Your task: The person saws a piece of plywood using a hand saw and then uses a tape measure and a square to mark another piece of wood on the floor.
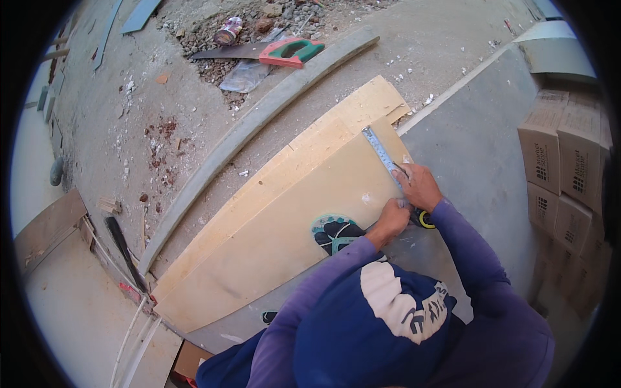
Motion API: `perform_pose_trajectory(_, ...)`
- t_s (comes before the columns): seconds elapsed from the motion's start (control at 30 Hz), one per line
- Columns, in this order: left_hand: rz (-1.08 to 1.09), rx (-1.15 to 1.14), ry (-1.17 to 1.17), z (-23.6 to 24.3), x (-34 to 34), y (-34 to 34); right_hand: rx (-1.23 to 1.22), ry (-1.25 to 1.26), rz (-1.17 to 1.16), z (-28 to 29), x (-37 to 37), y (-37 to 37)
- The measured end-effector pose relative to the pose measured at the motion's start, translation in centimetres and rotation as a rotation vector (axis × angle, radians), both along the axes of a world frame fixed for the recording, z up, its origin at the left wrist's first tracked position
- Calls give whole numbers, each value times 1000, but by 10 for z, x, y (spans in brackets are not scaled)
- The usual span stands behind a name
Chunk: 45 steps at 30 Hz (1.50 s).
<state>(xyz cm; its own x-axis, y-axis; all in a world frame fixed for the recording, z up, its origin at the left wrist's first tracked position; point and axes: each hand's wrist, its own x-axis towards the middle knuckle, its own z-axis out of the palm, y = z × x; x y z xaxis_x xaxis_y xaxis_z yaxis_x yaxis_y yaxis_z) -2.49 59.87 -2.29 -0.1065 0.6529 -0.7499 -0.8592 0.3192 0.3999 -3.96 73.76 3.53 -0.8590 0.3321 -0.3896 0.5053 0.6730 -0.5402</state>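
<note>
A silver tape measure blade [380, 149] lies across the pale wooden board [284, 213], reaching toward its far edge. My right hand [420, 187] is closed on the near part of the blade. Just below that hand shows a round black and yellow piece [424, 218], perhaps the tape's case, partly covered by my sleeve. My left hand [391, 221] is closed beside the right one at the board's near edge; whatever its fingers hold is hidden. A dark shoe with a teal edge [336, 231] rests on the board left of my hands.
Beyond the board lies a long curved grey strip [259, 110]. A handsaw with a red and green handle [291, 52] rests by gravel [194, 32] and a plastic bag [249, 76]. Cardboard boxes [543, 149] are stacked at right. A dark brush-like object [123, 249] lies left.
</note>
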Motion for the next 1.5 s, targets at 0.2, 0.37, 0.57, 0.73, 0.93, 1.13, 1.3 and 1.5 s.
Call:
perform_pose_trajectory(0.2, -18, 32, 82, -11, -4, 15, 15, 82, -243, 20, -10, -7)
perform_pose_trajectory(0.37, -53, 113, 55, 8, -7, 16, -2, 434, -459, 28, -5, -26)
perform_pose_trajectory(0.57, 134, 244, 96, -9, 2, 21, -133, 332, -456, 29, -6, -37)
perform_pose_trajectory(0.73, 144, 229, 105, -17, 4, 20, -154, 250, -417, 25, 11, -35)
perform_pose_trajectory(0.93, 145, 223, 106, -18, 3, 20, -199, 283, -419, 21, 13, -36)
perform_pose_trajectory(1.13, 147, 213, 109, -19, 2, 19, -214, 275, -401, 20, 11, -36)
perform_pose_trajectory(1.3, 152, 210, 106, -20, 2, 20, -217, 291, -379, 18, 9, -36)
perform_pose_trajectory(1.5, 159, 209, 103, -20, 2, 20, -264, 298, -431, 20, 6, -39)
